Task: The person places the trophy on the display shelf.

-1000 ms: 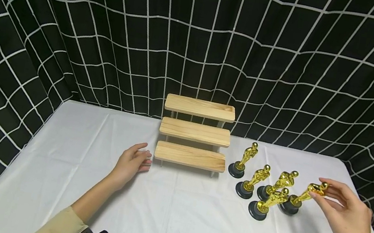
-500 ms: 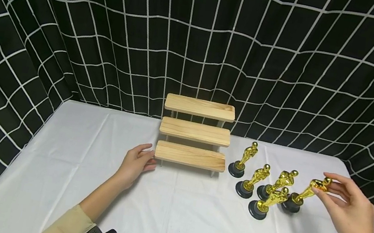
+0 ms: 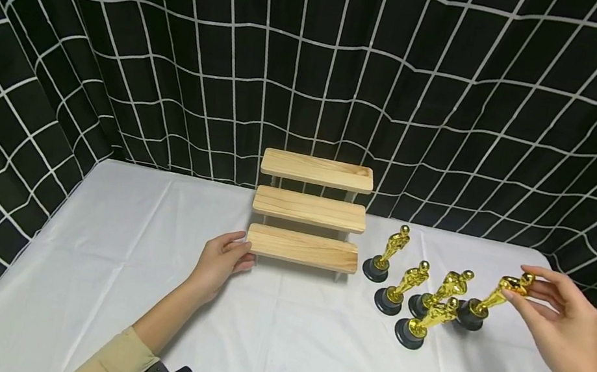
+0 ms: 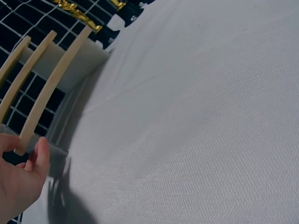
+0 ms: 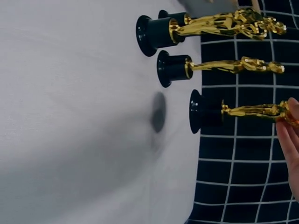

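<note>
Gold statuette (image 3: 495,299): raised since the earlier frame, we see, pinched by the right hand (image 3: 565,326).
White tablecloth (image 3: 327,368): creased, below it.
Left hand (image 3: 217,264): clamped, we find, on the lowest board's (image 3: 317,251) left end.
Four other statuettes (image 3: 413,278): standing between held statuette and riser.
Three-tier wooden riser (image 3: 324,212): toward the back.
White-gridded black curtain (image 3: 313,65): behind the table.

Statuettes (image 3: 438,314) right of tiered stand (image 3: 309,209), backdrop (image 3: 346,75) behind.

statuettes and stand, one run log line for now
right hand: holds gold statuette, base off tablecloth | left hand: grips bottom step of wooden stand, left end | four other statuettes: standing on tablecloth
</note>
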The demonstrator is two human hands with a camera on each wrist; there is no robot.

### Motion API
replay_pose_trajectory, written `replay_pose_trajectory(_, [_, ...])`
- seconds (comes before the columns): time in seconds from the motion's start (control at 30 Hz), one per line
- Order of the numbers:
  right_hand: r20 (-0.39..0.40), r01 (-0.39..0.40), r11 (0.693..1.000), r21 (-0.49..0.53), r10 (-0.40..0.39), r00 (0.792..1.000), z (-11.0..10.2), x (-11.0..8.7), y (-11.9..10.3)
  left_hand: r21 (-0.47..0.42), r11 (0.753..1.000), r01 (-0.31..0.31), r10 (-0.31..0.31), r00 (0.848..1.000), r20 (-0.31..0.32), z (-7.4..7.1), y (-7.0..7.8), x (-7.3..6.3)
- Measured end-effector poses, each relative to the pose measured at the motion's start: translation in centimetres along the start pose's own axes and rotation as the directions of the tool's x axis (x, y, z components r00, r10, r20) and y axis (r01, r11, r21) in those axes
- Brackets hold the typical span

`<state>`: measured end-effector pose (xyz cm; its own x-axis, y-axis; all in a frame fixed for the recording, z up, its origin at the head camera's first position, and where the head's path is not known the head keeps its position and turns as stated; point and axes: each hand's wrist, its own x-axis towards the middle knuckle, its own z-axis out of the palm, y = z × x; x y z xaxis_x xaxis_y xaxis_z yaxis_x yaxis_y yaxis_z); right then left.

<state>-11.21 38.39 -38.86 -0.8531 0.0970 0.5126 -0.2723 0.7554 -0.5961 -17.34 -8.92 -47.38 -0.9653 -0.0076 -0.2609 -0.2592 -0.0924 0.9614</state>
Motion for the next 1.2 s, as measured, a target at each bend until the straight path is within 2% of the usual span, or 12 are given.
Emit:
replay_pose_trajectory(0.23, [-0.001, 0.005, 1.000, 0.004, -0.005, 1.000, -0.3, 0.5, -0.4, -0.042, 0.999, 0.026, -0.026, 1.000, -0.015, 0.0, 0.4, -0.2])
replay_pose_trajectory(0.57, [0.011, 0.003, 1.000, -0.006, -0.003, 1.000, -0.7, 1.7, -1.1, -0.072, 0.996, 0.058, -0.058, 0.998, -0.005, 0.2, 0.7, 0.3])
replay_pose_trajectory(1.2, [0.015, 0.005, 0.998, -0.061, -0.004, 1.000, -1.6, 3.8, -2.9, -0.110, 0.994, 0.029, -0.027, 0.999, 0.017, 0.0, 0.8, 0.6])
